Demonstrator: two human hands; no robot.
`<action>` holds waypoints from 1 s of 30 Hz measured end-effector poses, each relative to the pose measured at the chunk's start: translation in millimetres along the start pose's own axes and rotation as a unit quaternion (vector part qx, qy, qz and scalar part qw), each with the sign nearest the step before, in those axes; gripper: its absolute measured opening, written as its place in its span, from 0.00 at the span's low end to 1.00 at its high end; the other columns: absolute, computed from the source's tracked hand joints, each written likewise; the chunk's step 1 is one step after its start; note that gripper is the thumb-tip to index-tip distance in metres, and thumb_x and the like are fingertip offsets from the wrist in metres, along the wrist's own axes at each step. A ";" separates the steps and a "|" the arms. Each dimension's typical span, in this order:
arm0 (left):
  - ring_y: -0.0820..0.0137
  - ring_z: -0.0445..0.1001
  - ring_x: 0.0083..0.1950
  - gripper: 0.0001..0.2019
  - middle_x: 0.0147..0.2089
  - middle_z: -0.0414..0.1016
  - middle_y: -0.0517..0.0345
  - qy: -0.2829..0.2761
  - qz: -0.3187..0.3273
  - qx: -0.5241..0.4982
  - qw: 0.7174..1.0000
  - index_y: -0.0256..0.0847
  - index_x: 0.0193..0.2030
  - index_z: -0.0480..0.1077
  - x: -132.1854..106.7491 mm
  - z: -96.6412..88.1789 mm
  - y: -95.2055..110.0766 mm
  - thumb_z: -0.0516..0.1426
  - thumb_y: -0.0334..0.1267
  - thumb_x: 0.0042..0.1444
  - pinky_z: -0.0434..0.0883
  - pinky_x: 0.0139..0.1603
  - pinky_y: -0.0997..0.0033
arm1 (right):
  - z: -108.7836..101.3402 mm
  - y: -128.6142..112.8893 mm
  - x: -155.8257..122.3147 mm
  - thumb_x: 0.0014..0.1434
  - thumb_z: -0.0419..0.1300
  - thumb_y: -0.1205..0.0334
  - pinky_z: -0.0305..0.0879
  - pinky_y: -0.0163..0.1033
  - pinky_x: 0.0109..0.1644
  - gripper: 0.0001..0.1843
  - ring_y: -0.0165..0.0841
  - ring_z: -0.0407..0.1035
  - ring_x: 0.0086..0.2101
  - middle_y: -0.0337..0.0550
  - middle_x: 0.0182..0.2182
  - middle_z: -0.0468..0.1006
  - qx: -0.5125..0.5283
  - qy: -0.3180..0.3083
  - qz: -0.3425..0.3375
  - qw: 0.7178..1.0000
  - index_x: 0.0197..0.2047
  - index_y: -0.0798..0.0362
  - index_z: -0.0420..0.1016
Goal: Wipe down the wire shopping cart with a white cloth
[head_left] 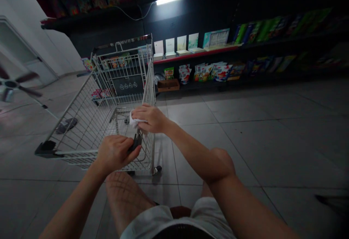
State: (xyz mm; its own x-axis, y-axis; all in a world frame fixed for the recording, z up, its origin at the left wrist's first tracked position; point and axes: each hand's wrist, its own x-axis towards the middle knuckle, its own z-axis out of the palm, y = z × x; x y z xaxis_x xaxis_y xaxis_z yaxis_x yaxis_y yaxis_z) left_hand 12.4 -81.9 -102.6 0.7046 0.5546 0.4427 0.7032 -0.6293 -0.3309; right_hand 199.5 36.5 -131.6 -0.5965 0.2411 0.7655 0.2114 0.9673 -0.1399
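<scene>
Risk lies in the cart (pixel 109 97) rolling — our left hand (pixel 116 153) clamps its near rim, our right hand (pixel 151 118) presses a white cloth (pixel 134 122) on the side rail; harder wiping could shove it away.

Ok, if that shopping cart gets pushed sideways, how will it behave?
The shopping cart would probably roll easily: a caster sits on smooth floor tiles. Its wire basket looks empty, so likely light. The left hand gripping its rim should steady it.
</scene>
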 end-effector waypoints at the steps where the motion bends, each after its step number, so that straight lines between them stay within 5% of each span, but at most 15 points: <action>1: 0.76 0.60 0.18 0.22 0.16 0.63 0.62 -0.001 -0.002 0.002 1.000 0.40 0.19 0.62 1.2 0.5 0.0 0.51 0.46 0.63 0.54 0.23 0.71 | -8.4 4.0 7.9 0.58 0.54 0.63 0.63 0.41 0.53 0.11 0.33 0.71 0.43 0.39 0.40 0.78 -0.013 -0.031 0.023 0.999 0.40 0.50 0.76; 7: 0.76 0.60 0.18 0.21 0.16 0.63 0.62 0.004 0.006 -0.002 1.000 0.40 0.19 0.62 4.1 -1.2 0.9 0.51 0.45 0.63 0.54 0.23 0.70 | -17.8 16.3 23.9 0.57 0.53 0.63 0.60 0.37 0.41 0.10 0.32 0.68 0.35 0.40 0.35 0.78 -0.077 -0.101 0.116 0.985 0.34 0.53 0.76; 21: 0.75 0.60 0.19 0.19 0.17 0.62 0.64 0.032 0.043 -0.021 0.998 0.41 0.20 0.61 -26.6 -13.5 -2.5 0.55 0.42 0.61 0.56 0.23 0.70 | -5.5 -20.8 13.9 0.57 0.54 0.64 0.59 0.38 0.43 0.08 0.32 0.65 0.33 0.40 0.32 0.75 -0.057 -0.051 0.085 0.993 0.33 0.53 0.74; 30: 0.76 0.58 0.19 0.18 0.16 0.60 0.64 0.027 0.043 -0.093 0.994 0.41 0.18 0.59 -33.9 -11.5 -20.1 0.54 0.41 0.59 0.54 0.23 0.71 | -1.0 -37.9 8.3 0.58 0.54 0.62 0.62 0.40 0.44 0.08 0.33 0.66 0.34 0.42 0.33 0.75 -0.079 0.011 0.129 0.988 0.35 0.53 0.74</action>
State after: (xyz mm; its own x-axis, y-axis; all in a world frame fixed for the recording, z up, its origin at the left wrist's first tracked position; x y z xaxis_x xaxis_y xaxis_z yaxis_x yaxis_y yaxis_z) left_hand -26.6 -94.3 -101.4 0.7516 0.4670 0.4658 0.6073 -0.7655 -0.2126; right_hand 187.3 1.7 -119.3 -0.4902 0.4756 0.7304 0.4735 0.8489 -0.2349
